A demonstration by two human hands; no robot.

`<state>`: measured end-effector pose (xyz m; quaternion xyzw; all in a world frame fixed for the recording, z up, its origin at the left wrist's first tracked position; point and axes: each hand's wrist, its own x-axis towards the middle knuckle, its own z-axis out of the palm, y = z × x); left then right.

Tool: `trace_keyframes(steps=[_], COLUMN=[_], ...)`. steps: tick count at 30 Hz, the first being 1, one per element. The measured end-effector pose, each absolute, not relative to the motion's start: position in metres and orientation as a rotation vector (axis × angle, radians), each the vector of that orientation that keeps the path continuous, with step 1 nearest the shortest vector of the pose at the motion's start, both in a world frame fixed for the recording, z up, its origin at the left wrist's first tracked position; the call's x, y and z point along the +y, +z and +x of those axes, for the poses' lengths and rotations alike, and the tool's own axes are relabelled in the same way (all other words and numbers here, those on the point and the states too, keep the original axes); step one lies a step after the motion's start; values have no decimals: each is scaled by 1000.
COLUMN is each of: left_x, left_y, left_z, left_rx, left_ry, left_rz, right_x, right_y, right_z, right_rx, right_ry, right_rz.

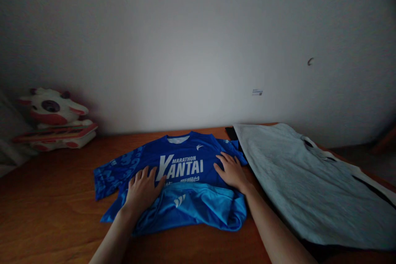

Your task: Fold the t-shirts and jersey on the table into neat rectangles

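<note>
A blue short-sleeved T-shirt [185,159] with white "MARATHON YANTAI" lettering lies on the wooden tabletop, its collar toward the wall. Its lower part is rumpled and turned up, showing a lighter blue side with a small white mark. My left hand [144,187] rests on the shirt left of the lettering, fingers spread and pointing away from me. On the other side, my right hand [230,169] lies on the chest near the right sleeve, fingers apart. Neither hand grips the cloth. The left sleeve is spread out flat; the right sleeve partly meets the grey cloth.
A grey garment or cloth [297,181] covers the table's right side, with black and white pieces along its edge. At the far left stands a cow-shaped toy keyboard [58,121]. The wooden tabletop [55,198] meets a pale wall [185,57] bearing a small label and a hook.
</note>
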<state>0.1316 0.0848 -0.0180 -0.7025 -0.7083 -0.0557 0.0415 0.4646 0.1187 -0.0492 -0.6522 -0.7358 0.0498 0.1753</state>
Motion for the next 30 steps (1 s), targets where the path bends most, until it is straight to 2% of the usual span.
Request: trace_keyframes(steps=[13,20,25,30], left_x=[114,120,120,121], left_y=[-28,-26,-27,-27], left_z=[119,106,106,103], left_rx=[-2203,-2178,-2102,-2077], left_ry=[-371,-924,-852,-886], left_rz=[-2132,-2231,-2391,-2559], right_x=[144,151,141,117], right_y=[-51,-58,-49,-32], right_z=[461,471,471,471], right_rx=[-2061,-1920,-1919,-1875], right_ry=[138,126,29,141], right_rz=[-1843,-1668,-1504,-1462])
